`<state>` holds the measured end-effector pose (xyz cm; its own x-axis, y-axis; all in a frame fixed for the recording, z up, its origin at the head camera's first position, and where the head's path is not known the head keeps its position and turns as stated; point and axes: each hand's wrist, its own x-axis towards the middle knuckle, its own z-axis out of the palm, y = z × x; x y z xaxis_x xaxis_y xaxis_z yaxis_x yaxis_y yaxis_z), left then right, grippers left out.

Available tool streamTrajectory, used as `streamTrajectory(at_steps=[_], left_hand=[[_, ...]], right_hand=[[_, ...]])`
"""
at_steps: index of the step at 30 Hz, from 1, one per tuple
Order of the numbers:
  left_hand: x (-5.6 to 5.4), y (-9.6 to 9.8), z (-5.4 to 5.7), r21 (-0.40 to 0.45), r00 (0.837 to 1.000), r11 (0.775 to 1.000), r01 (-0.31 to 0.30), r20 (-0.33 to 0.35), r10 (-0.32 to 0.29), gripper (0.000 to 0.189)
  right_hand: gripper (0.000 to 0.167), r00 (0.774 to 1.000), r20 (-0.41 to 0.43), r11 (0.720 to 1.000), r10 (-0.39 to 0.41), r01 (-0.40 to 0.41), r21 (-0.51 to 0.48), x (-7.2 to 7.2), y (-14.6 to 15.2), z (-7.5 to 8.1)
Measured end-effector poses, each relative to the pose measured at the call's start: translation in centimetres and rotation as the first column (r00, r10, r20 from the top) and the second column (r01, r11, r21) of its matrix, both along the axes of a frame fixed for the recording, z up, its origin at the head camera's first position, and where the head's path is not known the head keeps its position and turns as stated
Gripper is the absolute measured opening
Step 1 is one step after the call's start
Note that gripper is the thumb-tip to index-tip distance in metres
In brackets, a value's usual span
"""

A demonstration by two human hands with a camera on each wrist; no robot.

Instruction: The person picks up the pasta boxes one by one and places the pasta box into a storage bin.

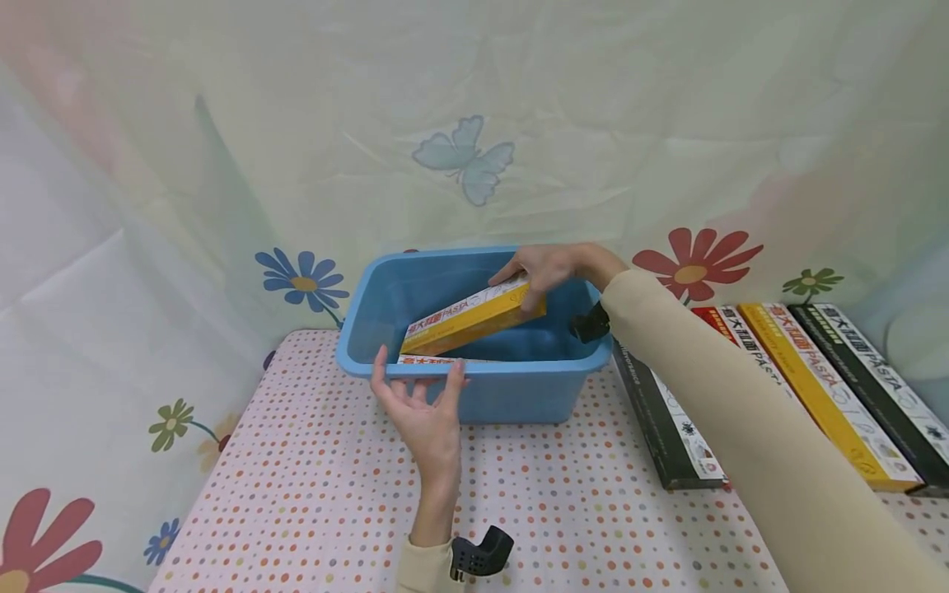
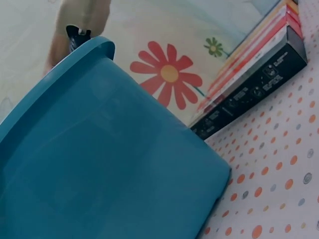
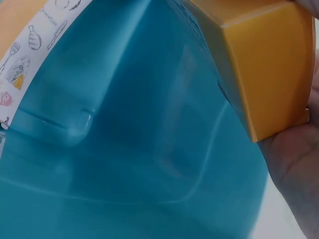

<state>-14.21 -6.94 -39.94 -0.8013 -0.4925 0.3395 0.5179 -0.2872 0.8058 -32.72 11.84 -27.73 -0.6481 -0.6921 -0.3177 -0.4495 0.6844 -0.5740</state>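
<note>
A blue plastic bin [image 1: 511, 395] stands on the table near the back cloth. My right hand [image 1: 549, 268] grips the right end of a yellow pasta box [image 1: 482, 319], which is tilted inside the bin with its left end lower. The right wrist view shows the orange-yellow end of this pasta box [image 3: 274, 69] against my palm. Another pasta box [image 1: 437, 360] lies along the bin's front wall, mostly hidden by it. At the front rim, my left hand [image 1: 426, 424] holds the bin, with thumb and a finger up at the rim and other fingers below it.
Right of the bin lie several long pasta boxes: a black one [image 1: 670, 436] closest to it, a red one [image 1: 712, 317], a yellow one [image 1: 838, 403] and another black one [image 1: 882, 387]. My right sleeve [image 1: 726, 412] crosses over some of them. A dotted cloth [image 1: 311, 494] covers the table.
</note>
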Motion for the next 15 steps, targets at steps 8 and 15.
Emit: streamTrajectory(at_steps=[8,15], left_hand=[[0.2,0.2,0.2,0.006,1.0,1.0,0.001,0.01,-0.001,0.096],[0.3,0.4,0.1,-0.001,1.0,1.0,0.002,0.001,-0.002,0.096]], right_hand=[[0.083,0.999,0.026,0.999,-0.022,0.021,0.038,-0.3,1.0,-0.9],[0.084,0.998,0.055,0.999,-0.028,0.026,0.031,-0.3,1.7,-1.4]])
